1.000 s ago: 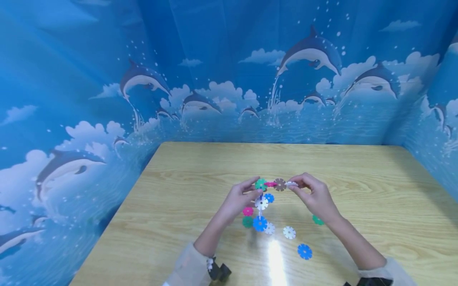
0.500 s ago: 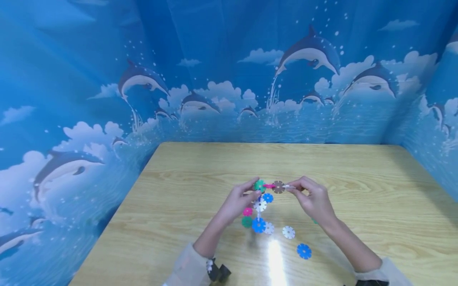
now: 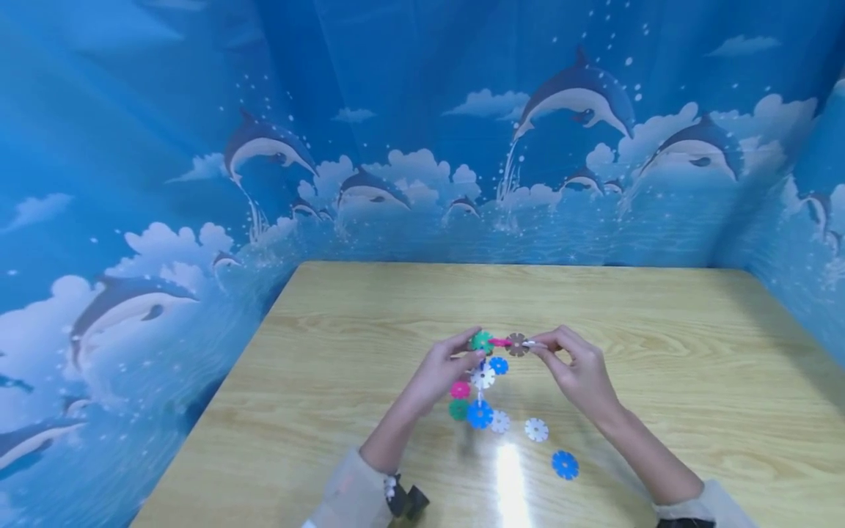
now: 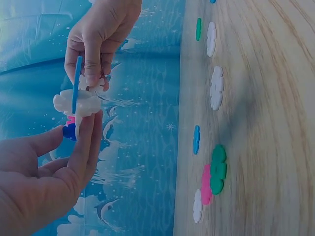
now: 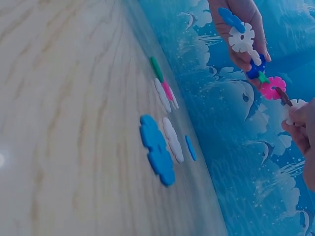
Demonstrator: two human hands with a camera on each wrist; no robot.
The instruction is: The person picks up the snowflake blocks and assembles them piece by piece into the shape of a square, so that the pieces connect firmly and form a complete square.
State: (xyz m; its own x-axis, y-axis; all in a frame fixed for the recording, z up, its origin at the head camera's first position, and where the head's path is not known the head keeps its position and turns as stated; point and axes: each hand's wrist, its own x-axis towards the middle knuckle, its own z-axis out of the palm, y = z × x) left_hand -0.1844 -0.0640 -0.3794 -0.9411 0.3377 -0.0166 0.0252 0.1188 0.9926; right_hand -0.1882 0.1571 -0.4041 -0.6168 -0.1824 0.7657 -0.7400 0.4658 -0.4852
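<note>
Between the hands hangs a chain of slotted snowflake discs, raised above the table. My left hand (image 3: pixel 444 370) pinches it at the green disc (image 3: pixel 481 342) and the dark blue disc (image 5: pixel 256 68). Down from there run white pieces (image 3: pixel 483 377) and a bright blue disc (image 3: pixel 480 414). Toward the right, a pink disc (image 5: pixel 273 88) joins the green one to a brown disc (image 3: pixel 517 345). With thumb and fingers my right hand (image 3: pixel 581 367) pinches a white disc (image 3: pixel 532 344), seen edge-on, its near edge right at the brown disc's slots. Fingers partly cover that white disc.
Loose discs lie on the wooden table (image 3: pixel 370 308) under and in front of the chain: pink (image 3: pixel 460 389), green (image 3: pixel 458 409), several white ones such as a white disc (image 3: pixel 536 430), and a blue disc (image 3: pixel 565 465). A dolphin-print curtain (image 3: pixel 422 147) stands behind the table.
The white disc in my right hand has turned edge-on and come up against the brown disc. My right hand shifted slightly down, and its arm now covers a green disc. My left hand keeps its hold.
</note>
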